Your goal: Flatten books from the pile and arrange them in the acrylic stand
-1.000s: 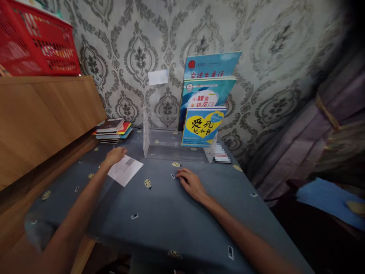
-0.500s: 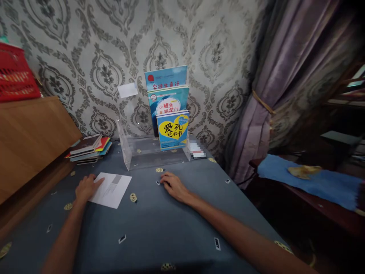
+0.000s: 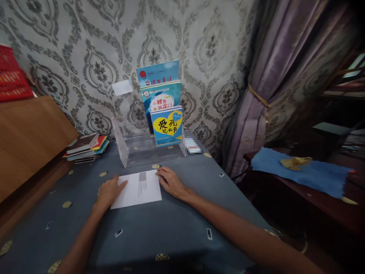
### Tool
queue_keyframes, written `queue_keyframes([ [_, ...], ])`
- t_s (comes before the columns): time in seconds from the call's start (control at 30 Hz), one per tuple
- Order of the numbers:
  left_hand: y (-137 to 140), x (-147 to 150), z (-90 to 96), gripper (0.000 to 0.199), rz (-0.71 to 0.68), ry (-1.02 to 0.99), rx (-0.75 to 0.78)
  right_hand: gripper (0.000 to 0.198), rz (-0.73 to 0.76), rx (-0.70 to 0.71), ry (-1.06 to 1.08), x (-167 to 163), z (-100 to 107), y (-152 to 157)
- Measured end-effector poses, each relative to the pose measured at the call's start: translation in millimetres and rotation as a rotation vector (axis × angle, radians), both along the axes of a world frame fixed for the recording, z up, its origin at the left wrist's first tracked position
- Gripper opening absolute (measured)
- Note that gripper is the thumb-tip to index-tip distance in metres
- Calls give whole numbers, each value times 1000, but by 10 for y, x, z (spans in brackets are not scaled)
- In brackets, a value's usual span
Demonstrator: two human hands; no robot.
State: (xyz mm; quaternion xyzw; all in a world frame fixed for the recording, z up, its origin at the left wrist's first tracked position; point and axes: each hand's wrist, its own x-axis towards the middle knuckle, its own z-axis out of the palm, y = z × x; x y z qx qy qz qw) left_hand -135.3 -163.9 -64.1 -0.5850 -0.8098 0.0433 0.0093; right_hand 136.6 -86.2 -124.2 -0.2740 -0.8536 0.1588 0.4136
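Note:
A white sheet (image 3: 131,192) with a grey rectangle and faint print lies on the patterned tablecloth in front of me. My left hand (image 3: 109,191) grips its left side, the thumb lying on top and the other fingers curled at the edge. At the upper right corner of the sheet, my right hand (image 3: 172,183) has its fingers bent and closed on the edge; the fingertips are partly hidden. Beyond the hands stands a clear acrylic rack (image 3: 122,146). Several books lean upright at its right side, with a blue and yellow book (image 3: 167,127) in front.
A stack of books (image 3: 85,147) lies at the left beside a slanted wooden board (image 3: 34,137), with a red basket (image 3: 13,74) above. A pixelated item (image 3: 192,145) is right of the rack. Right of the table, a blue cloth (image 3: 299,169) covers part of a dark surface.
My left hand has slid the sheet to the right and turned it straighter. My right hand, apart from the sheet before, now touches its right corner. The view has shifted slightly.

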Motion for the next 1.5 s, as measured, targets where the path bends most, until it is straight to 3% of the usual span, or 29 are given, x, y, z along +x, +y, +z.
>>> queue_keyframes([
  [0.2, 18, 374, -6, 37, -128, -69, -3, 18, 40, 119, -160, 56, 66, -119],
  [0.33, 18, 624, 34, 34, -168, 31, -18, 19, 105, 138, -233, 60, 76, -185],
  [0.53, 111, 871, -137, 26, -568, 45, 128, 33, 186, 94, -356, 58, 68, -218],
  [0.63, 155, 842, -305, 31, -647, -1, 194, 36, 164, 68, -389, 83, 64, -228],
  [0.8, 152, 763, -440, 34, -662, -29, 292, 38, 47, 50, -433, 197, 35, -208],
  [1.0, 142, 799, -396, 32, -637, -38, 251, 40, -151, 52, -532, 486, -29, -52],
  [1.17, 139, 830, -349, 30, -630, -46, 224, 41, -175, 120, -543, 572, -133, 38],
  [1.37, 126, 816, -332, 42, -662, -71, 214, 42, -195, 154, -522, 553, -196, 54],
  [1.5, 122, 838, -306, 34, -598, -25, 205, 43, -215, 168, -538, 559, -203, 65],
])
